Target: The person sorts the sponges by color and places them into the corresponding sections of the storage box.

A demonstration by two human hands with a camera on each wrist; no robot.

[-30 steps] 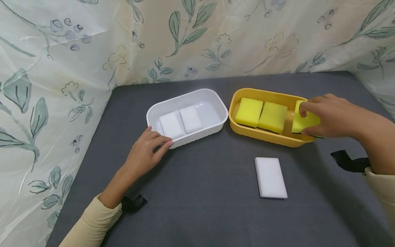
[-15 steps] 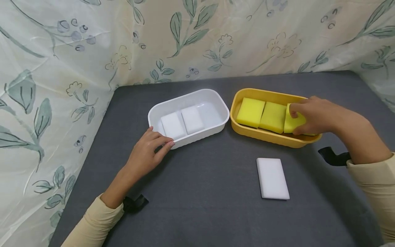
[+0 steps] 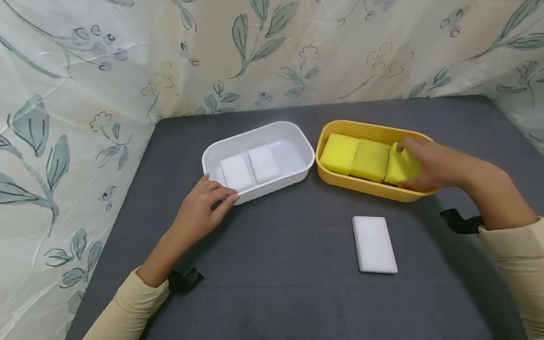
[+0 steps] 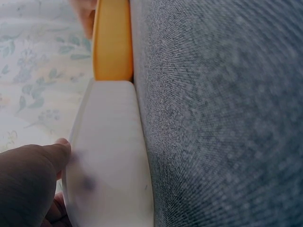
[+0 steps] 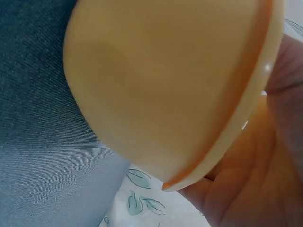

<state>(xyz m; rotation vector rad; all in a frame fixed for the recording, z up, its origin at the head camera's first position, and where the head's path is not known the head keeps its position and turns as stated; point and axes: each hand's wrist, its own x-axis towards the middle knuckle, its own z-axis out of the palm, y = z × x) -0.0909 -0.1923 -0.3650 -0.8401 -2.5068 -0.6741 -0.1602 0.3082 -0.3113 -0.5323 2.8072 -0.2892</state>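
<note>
In the head view my right hand [image 3: 442, 163] grips a yellow sponge [image 3: 398, 166] at the right end of a yellow tray [image 3: 374, 191]. Two more yellow sponges lie side by side to its left, a dark layer showing under them. The tray's outer wall hides that sponge in the right wrist view. My left hand [image 3: 204, 205] holds the near left rim of a white tray [image 3: 276, 180] between thumb and index finger. Inside the white tray are two white sponge blocks [image 3: 236, 172], pushed to its left side; the right part shows bare bottom.
A white rectangular sponge block [image 3: 375, 244] lies flat on the dark grey tablecloth [image 3: 272, 264], in front of the yellow tray. The two trays stand with their ends together. Behind and to the left hangs a leaf-patterned curtain [image 3: 204, 56].
My right hand has moved left and down with its sponge, bringing it against the middle one in the yellow tray. The left hand has stayed at the white tray's rim.
</note>
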